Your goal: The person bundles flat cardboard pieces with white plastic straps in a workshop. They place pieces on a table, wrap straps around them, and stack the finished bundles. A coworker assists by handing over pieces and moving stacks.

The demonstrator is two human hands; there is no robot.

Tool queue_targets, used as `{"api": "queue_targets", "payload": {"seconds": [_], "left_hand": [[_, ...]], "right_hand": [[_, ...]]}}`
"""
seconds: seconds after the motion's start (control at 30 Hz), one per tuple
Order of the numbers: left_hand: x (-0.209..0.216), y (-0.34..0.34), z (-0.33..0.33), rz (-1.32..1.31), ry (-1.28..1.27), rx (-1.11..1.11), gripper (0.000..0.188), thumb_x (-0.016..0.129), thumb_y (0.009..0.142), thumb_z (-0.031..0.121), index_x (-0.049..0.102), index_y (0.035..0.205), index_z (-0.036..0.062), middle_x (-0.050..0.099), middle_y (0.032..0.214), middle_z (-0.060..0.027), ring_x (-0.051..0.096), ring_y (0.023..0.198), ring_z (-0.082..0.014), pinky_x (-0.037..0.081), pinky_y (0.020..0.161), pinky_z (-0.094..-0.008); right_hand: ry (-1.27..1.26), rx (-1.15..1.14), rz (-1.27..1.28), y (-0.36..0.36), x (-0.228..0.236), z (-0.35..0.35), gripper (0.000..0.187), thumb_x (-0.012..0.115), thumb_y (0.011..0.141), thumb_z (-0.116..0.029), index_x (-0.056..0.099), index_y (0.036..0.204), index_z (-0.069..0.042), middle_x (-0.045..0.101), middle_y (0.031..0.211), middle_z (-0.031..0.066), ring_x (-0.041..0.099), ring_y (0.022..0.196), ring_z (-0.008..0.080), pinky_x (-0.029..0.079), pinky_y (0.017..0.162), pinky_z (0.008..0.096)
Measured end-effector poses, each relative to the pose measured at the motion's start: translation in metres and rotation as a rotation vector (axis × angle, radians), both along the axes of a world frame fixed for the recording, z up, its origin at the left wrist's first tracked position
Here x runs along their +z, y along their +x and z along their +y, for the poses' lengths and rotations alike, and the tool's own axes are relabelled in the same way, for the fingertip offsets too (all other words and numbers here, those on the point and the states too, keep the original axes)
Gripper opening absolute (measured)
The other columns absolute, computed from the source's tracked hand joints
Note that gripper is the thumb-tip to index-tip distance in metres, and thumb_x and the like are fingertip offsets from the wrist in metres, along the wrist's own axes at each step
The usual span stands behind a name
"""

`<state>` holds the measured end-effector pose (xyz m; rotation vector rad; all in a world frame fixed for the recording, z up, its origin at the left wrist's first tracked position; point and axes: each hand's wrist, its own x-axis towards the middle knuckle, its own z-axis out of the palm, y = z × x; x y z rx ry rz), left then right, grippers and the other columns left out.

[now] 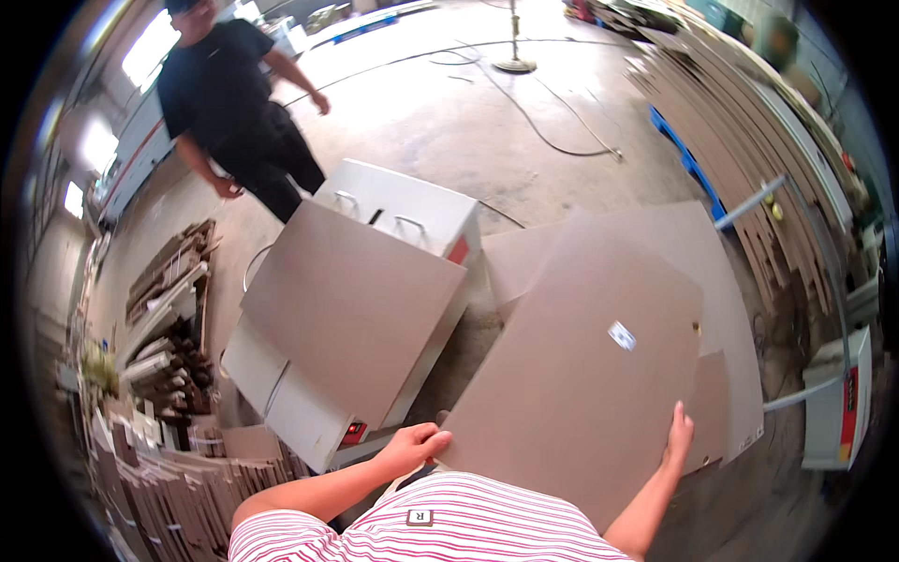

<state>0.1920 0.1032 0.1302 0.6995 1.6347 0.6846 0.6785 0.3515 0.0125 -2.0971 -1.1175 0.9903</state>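
Note:
A large taupe board (562, 393) with a white label (622, 336) lies tilted across the front of my body. My left hand (414, 447) is closed round its near left edge, with the thumb on top. Along the right edge, my right hand (678, 438) grips the same board; its fingers underneath are hidden. Beneath and beyond it, another wide taupe board (726, 272) shows past the far and right sides. To the left, a further taupe board (356, 300) rests on a white machine (440, 204) with metal handles.
A person in dark clothes (229, 103) stands beyond the machine at the far left. Stacked boards (740, 140) line the right side near a blue pallet (688, 159). Scrap strips (187, 487) stand at the lower left. A cable (534, 122) crosses the concrete floor.

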Motion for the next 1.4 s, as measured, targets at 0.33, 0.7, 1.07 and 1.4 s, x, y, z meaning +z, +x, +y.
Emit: {"api": "queue_targets", "payload": {"seconds": [0.33, 0.7, 1.07, 1.4], "left_hand": [[-0.002, -0.069, -0.221, 0.093, -0.020, 0.818, 0.042, 0.056, 0.096, 0.037, 0.057, 0.080, -0.0007, 0.053, 0.070, -0.0052, 0.050, 0.066, -0.0124, 0.046, 0.059, -0.0320], [-0.048, -0.089, -0.266, 0.368, -0.178, 0.895, 0.048, 0.053, 0.095, 0.039, 0.055, 0.076, -0.0053, 0.052, 0.064, -0.0219, 0.044, 0.057, -0.0274, 0.040, 0.057, -0.0417], [-0.198, -0.095, -0.152, 0.380, -0.302, 0.976, 0.061, 0.059, 0.091, 0.030, 0.040, 0.138, -0.0040, 0.066, 0.098, -0.0201, 0.064, 0.080, -0.0292, 0.050, 0.070, -0.0384], [-0.173, -0.113, -0.100, 0.403, -0.359, 1.149, 0.021, 0.068, 0.085, 0.014, 0.057, 0.092, -0.0034, 0.063, 0.071, -0.0143, 0.055, 0.060, -0.0209, 0.046, 0.060, -0.0362]], "right_hand": [[0.180, 0.922, -0.343, -0.457, 0.097, 0.054, 0.067, 0.050, 0.092, -0.056, 0.062, 0.107, 0.008, 0.061, 0.111, 0.0317, 0.057, 0.110, 0.0457, 0.045, 0.093, 0.0495], [-0.030, 1.373, -0.452, -0.712, 0.063, -0.003, 0.066, 0.053, 0.091, -0.053, 0.051, 0.131, 0.000, 0.054, 0.132, 0.0219, 0.050, 0.125, 0.0356, 0.042, 0.102, 0.0446], [-0.001, 1.342, -0.648, -0.623, -0.022, 0.088, 0.085, 0.044, 0.087, -0.072, 0.048, 0.121, 0.006, 0.055, 0.124, 0.0266, 0.051, 0.118, 0.0399, 0.041, 0.100, 0.0460], [-0.140, 1.579, -0.285, -0.631, -0.067, 0.158, 0.077, 0.025, 0.095, -0.068, 0.058, 0.103, 0.001, 0.062, 0.107, 0.0300, 0.054, 0.107, 0.0489, 0.044, 0.089, 0.0479]]}}
